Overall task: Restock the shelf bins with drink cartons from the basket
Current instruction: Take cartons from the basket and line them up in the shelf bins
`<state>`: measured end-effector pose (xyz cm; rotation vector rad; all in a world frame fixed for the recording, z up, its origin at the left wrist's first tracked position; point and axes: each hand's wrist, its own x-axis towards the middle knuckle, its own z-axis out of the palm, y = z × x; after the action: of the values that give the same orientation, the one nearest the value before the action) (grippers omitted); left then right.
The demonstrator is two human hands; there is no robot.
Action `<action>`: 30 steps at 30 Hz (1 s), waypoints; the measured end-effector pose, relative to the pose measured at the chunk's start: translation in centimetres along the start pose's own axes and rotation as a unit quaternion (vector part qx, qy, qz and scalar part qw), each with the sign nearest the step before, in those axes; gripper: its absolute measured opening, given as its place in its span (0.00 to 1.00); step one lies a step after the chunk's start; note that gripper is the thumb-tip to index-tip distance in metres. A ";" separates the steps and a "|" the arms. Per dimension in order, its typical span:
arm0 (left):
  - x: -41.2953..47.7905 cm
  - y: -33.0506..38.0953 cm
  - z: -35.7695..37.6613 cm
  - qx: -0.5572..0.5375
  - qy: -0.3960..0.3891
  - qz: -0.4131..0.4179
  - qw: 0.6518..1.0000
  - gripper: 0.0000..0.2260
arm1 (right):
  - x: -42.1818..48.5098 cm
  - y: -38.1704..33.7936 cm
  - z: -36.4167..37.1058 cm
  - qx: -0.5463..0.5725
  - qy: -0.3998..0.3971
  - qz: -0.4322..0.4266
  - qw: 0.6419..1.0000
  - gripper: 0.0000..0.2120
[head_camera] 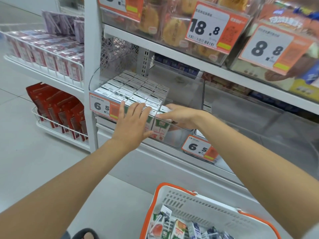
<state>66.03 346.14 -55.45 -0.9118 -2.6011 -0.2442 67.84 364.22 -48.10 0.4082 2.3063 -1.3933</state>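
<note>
Setting one carton (159, 130) into the front row of the clear bin (179, 136), at the right end of the packed cartons (136, 88). Standing upright, long way up and down, green and white face to the front. Held by the right hand (181, 116), with fingers curled over the top and thumb across the upper front. Gripping, not wide. Reaching in from the right side, so the hand doing the placing.

Lying flat just to the left, the left hand (133, 125), fingers straight and spread, holding nothing. Resting on the tops of the front cartons and over the bin's front edge. Seems to be steadying the row, like a wall to push against.

Next, most likely: pressing the carton down and to the left, snug against its neighbour, then letting go. Turning on one thing only: the row lying to the left of the right hand, with the left hand blocking the far side. Cannot tell whether the carton's bottom touches the bin floor.

To the right of the carton, more of the see-through bin, with room for more rows by the look of it. Only part done, then.

Down low and close to the body, under the right arm, a white basket (207, 200) with an orange rim. Inside, loose cartons (179, 228) lying every which way, some red and green, some dark blue. Well apart from the bin, so a reach down and back up for each one.

On the bin's front left, a price tag (103, 106) reading 6.5. Higher up, round cakes (172, 30) in bags.
</note>
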 end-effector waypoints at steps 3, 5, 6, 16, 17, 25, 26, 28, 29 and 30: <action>0.1 0.2 -1.3 -0.034 -0.040 -0.019 0.998 0.36 | -1.2 0.0 0.8 -0.015 0.060 -0.007 0.998 0.33; -0.5 0.8 -2.4 -0.063 -0.021 -0.045 0.997 0.35 | -2.4 0.4 1.5 -0.121 0.154 -0.067 0.978 0.37; -1.1 1.3 -3.0 -0.075 0.009 -0.055 0.996 0.32 | -3.2 0.8 1.9 -0.171 0.207 -0.117 0.956 0.35; -12.5 12.5 2.2 -0.369 -0.230 -0.090 0.896 0.13 | -13.2 21.6 8.0 -0.216 0.158 -0.073 0.961 0.13; -14.1 13.7 3.6 -0.383 -0.258 -0.103 0.881 0.13 | -14.0 25.0 8.6 -0.212 0.118 -0.020 0.970 0.13; -21.5 17.5 11.9 -0.421 -0.397 -0.165 0.798 0.09 | -19.0 43.6 8.3 -0.131 0.109 0.176 0.969 0.15; -21.4 17.6 12.4 -0.412 -0.401 -0.167 0.801 0.09 | -18.9 44.5 7.7 -0.123 0.123 0.177 0.969 0.15; -21.1 17.9 13.1 -0.397 -0.399 -0.185 0.806 0.09 | -17.9 45.5 6.9 -0.107 0.123 0.173 0.971 0.16; -21.0 18.2 13.4 -0.395 -0.398 -0.195 0.805 0.09 | -17.0 45.8 6.9 -0.110 0.113 0.170 0.973 0.17; -21.0 18.5 13.7 -0.396 -0.400 -0.205 0.801 0.09 | -15.9 46.0 7.2 -0.116 0.100 0.169 0.974 0.20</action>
<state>88.93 352.45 -75.68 -0.7461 -3.5379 -1.4360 103.75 378.29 -78.65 0.8554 2.3787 -0.9440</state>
